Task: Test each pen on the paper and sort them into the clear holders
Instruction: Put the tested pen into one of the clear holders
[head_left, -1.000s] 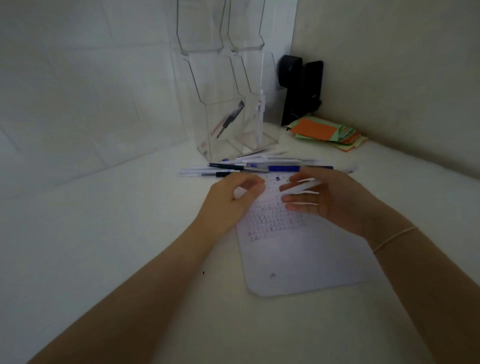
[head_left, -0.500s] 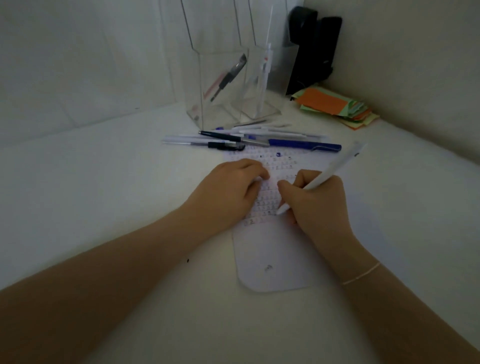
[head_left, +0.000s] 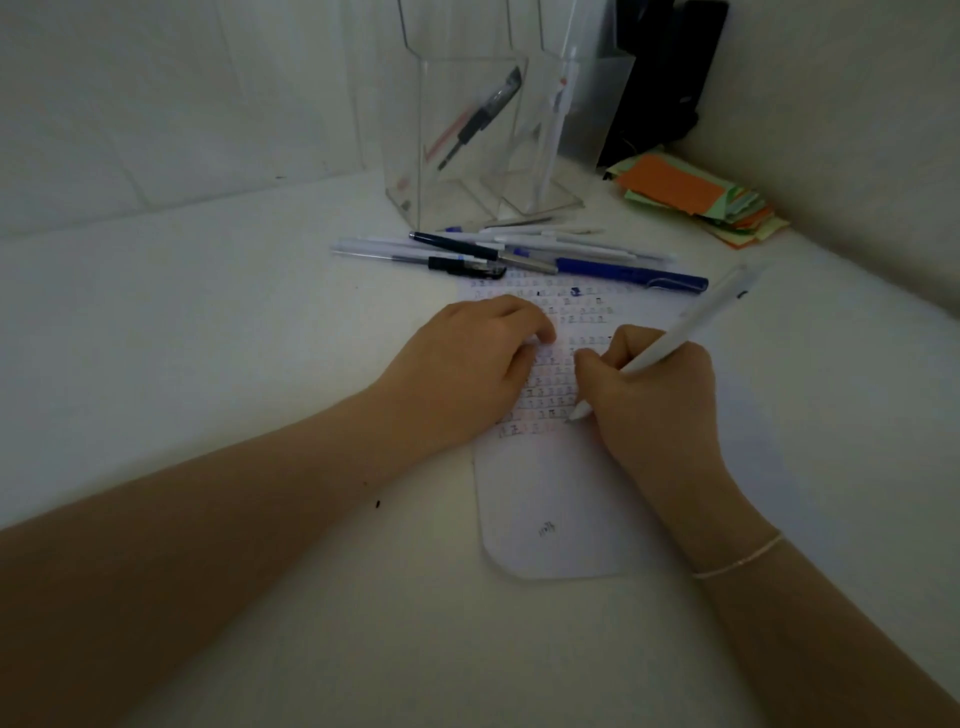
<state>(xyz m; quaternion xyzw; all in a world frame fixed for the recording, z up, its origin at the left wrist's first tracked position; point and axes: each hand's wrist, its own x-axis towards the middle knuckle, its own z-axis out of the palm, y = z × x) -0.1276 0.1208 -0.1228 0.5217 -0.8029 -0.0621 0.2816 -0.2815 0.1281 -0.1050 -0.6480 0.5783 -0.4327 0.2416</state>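
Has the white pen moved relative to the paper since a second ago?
Yes. The white pen was held flat above the paper; now the right hand grips it tilted, tip down on the lowest row of marks.

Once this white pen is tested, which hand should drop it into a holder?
The right hand, probably: it already grips the white pen, while the left hand rests on the paper.

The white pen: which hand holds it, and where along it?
The right hand grips the slim white plastic pen low on its barrel, near the tip; the left hand holds nothing.
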